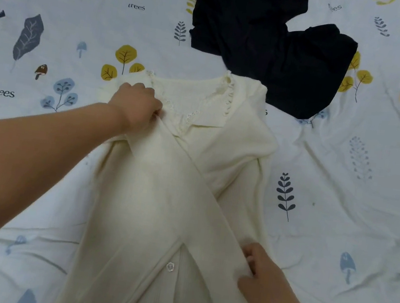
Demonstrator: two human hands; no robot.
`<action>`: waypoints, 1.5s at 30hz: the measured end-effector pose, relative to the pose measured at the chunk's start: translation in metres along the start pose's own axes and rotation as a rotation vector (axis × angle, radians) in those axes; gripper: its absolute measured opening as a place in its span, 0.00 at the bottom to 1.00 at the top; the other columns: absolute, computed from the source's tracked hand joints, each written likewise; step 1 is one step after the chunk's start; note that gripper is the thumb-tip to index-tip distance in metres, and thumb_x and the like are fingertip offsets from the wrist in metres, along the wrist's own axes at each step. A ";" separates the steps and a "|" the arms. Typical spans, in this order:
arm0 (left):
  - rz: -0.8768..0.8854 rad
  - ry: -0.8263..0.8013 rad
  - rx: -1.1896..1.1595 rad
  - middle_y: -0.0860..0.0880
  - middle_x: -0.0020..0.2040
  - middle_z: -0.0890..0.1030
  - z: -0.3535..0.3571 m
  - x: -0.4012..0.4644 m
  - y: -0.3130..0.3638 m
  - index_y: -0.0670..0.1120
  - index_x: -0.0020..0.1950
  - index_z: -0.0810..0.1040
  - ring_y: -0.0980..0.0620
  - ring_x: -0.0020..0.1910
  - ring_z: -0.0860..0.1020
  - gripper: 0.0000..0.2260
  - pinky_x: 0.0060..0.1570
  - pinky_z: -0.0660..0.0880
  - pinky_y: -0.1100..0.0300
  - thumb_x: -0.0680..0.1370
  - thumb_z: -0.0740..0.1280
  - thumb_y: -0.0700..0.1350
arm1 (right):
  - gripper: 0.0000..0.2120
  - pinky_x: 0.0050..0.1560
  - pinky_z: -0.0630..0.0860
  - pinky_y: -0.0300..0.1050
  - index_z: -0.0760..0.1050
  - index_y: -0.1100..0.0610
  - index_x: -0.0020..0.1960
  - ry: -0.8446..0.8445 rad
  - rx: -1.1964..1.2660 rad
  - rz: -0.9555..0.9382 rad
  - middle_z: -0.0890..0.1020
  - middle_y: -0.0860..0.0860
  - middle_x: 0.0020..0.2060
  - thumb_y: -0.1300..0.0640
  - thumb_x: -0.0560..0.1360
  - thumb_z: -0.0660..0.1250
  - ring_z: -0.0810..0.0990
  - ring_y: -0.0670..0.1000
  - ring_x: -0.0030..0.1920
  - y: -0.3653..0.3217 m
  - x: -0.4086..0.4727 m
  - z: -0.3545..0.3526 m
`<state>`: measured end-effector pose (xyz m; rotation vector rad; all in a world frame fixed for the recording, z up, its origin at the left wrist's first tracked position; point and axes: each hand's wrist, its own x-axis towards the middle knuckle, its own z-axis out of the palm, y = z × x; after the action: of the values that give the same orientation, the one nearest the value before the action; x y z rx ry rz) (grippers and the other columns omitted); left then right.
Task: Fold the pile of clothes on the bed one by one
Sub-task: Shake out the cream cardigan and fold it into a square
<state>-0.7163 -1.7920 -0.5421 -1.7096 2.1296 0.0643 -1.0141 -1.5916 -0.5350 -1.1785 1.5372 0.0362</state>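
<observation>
From the head view I have the cream knit cardigan (161,197) spread down the middle of the frame on the leaf-print bedsheet (57,28), its lace-edged collar (200,105) toward the upper centre and its buttoned front running off the bottom edge, one clear button (170,267) showing low down. My left hand (137,106), at centre left, has its fingers curled tight around a pinch of fabric at the shoulder beside the collar. My right hand (261,267), lower right, has its fingers bent over the far end of the sleeve (190,175), which lies diagonally across the chest from that shoulder. I read this as the sleeve fold-in, early in the garment's fold. The knit looks soft, light and stretchy; I expect it to sag and drag rather than hold a crease, so I would grip at seams, the shoulder line and the cuff, never the lace trim, which could snag. Lifting from mid-panel would likely stretch it out of shape. The dark navy garment (273,46) lies crumpled in the upper centre-right, its lower edge just beside the cardigan's far shoulder, not yet folded as far as I can judge.
</observation>
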 end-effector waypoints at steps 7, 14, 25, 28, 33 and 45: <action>-0.146 0.058 -0.229 0.39 0.73 0.60 0.028 -0.031 0.050 0.43 0.72 0.60 0.39 0.70 0.61 0.23 0.64 0.61 0.43 0.80 0.55 0.52 | 0.12 0.49 0.70 0.44 0.62 0.47 0.57 0.070 -0.504 0.110 0.75 0.48 0.50 0.56 0.75 0.57 0.76 0.51 0.55 0.007 -0.006 -0.007; -0.286 0.106 -0.347 0.38 0.76 0.38 0.058 -0.036 0.056 0.43 0.76 0.37 0.36 0.75 0.40 0.36 0.72 0.40 0.42 0.77 0.45 0.63 | 0.26 0.55 0.71 0.57 0.74 0.63 0.62 0.705 -0.639 -0.317 0.79 0.64 0.56 0.52 0.68 0.58 0.80 0.64 0.56 -0.035 0.005 0.030; -0.280 -0.108 -0.219 0.43 0.76 0.36 0.091 -0.058 0.027 0.53 0.76 0.35 0.37 0.74 0.37 0.33 0.72 0.39 0.43 0.75 0.39 0.65 | 0.31 0.70 0.50 0.49 0.66 0.53 0.71 0.359 -0.807 -0.410 0.66 0.55 0.71 0.39 0.74 0.52 0.66 0.57 0.69 0.016 0.057 0.034; -0.291 -0.130 -0.208 0.42 0.76 0.35 0.075 -0.060 0.035 0.50 0.75 0.34 0.35 0.74 0.37 0.32 0.71 0.39 0.41 0.78 0.41 0.63 | 0.30 0.69 0.51 0.49 0.70 0.55 0.69 0.413 -0.824 -0.442 0.71 0.57 0.68 0.40 0.72 0.54 0.71 0.59 0.66 0.010 0.052 0.029; -0.087 -0.030 -0.310 0.42 0.77 0.44 0.049 -0.121 0.055 0.46 0.77 0.46 0.39 0.76 0.45 0.35 0.72 0.46 0.41 0.74 0.37 0.62 | 0.22 0.64 0.66 0.51 0.77 0.59 0.62 0.513 -0.865 -0.614 0.77 0.60 0.61 0.52 0.71 0.64 0.78 0.60 0.59 0.012 0.031 0.015; 0.535 0.021 -0.050 0.46 0.73 0.66 0.123 -0.294 0.033 0.51 0.72 0.66 0.46 0.72 0.61 0.27 0.68 0.51 0.43 0.74 0.52 0.38 | 0.19 0.67 0.57 0.53 0.64 0.55 0.69 0.322 -1.294 -1.031 0.68 0.56 0.68 0.57 0.81 0.45 0.59 0.57 0.71 0.093 -0.013 -0.033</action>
<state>-0.6638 -1.4765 -0.5617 -1.1220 2.5592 0.2525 -1.1025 -1.5561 -0.5644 -3.0066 0.8719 0.1722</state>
